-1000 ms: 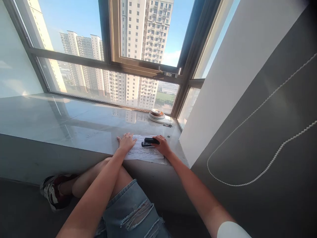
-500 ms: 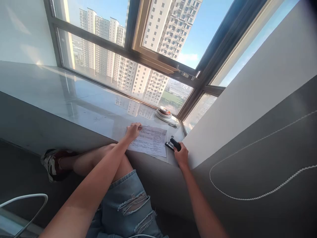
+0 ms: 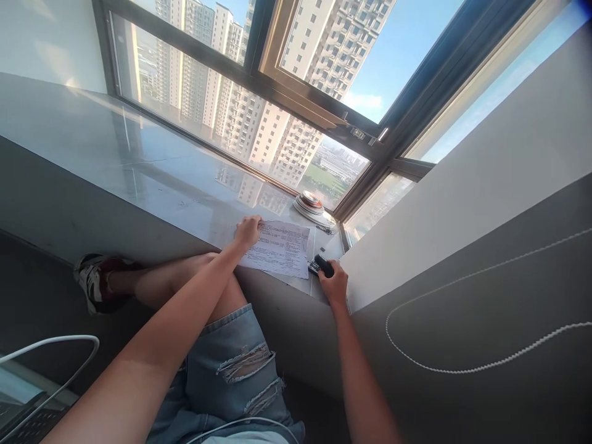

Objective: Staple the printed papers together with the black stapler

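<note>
Printed sheets of paper point(image 3: 280, 250) lie on the glossy window sill point(image 3: 176, 191). My left hand point(image 3: 248, 232) is closed on their upper left corner, with the fingertips at the edge. At the right edge of the paper, my right hand point(image 3: 333, 282) grips a black stapler point(image 3: 324, 266) from its back end. The stapler's upper arm stands raised off its base, and its front end reaches the paper's right edge; whether paper lies between its jaws I cannot tell. A small dark piece point(image 3: 322, 250) rests on the sill just beyond the stapler.
A stack of plates or round discs point(image 3: 313, 206) stands in the sill's far corner, with small dark objects point(image 3: 324, 230) beside it. The window frame point(image 3: 296, 105) runs behind. A white wall point(image 3: 439, 203) closes the right side, where a beaded cord point(image 3: 453, 372) hangs.
My right hand has moved the stapler slightly left, so its front now meets the paper's right edge. The left hand keeps its hold on the corner. The whole view has shifted a little.
</note>
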The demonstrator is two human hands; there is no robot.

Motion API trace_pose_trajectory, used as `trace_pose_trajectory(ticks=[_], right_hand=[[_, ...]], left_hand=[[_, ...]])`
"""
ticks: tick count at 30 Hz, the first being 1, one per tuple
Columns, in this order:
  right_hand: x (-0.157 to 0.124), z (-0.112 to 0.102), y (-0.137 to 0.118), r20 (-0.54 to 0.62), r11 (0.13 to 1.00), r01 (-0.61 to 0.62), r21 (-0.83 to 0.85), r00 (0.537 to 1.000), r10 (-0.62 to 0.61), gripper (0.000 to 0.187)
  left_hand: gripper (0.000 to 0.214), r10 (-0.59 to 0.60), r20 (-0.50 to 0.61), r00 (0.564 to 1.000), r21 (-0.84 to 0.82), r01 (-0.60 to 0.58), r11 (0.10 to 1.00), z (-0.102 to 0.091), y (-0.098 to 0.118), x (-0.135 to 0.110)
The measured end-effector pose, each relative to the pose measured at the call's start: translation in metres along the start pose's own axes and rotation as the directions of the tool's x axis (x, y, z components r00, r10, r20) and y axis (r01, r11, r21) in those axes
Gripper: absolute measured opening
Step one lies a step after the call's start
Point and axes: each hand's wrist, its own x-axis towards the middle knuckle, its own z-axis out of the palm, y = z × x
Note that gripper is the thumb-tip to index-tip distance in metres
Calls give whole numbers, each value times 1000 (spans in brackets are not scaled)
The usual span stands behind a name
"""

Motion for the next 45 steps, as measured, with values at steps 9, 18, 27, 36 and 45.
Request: trace_pose_trajectory(ticks=[9,18,27,36,45], right_hand=[[-5,-1,-16,-18,990,102,-93,994,-104,37],[-3,-5,-19,18,983,181,-24,983,-181,37],[-6,-4,-19,22,982,183,-44,983,-182,45],[-4,-3,-13,18,967,234,-97,972,-233,39],[-1,-4,-11,7,965,262,-3,965,-262,42]], left_hand=[[18,2,6,1000,-8,-2,1000,-4,3,-3],[21,3,-13,1000,-41,-4,999,-4,4,0],[20,-2,-6,1000,-55,2,998,-7,6,-2],[20,37,4,999,-113,-37,993,-9,5,-2],[21,87,92,992,-150,-73,986,-9,5,-1]])
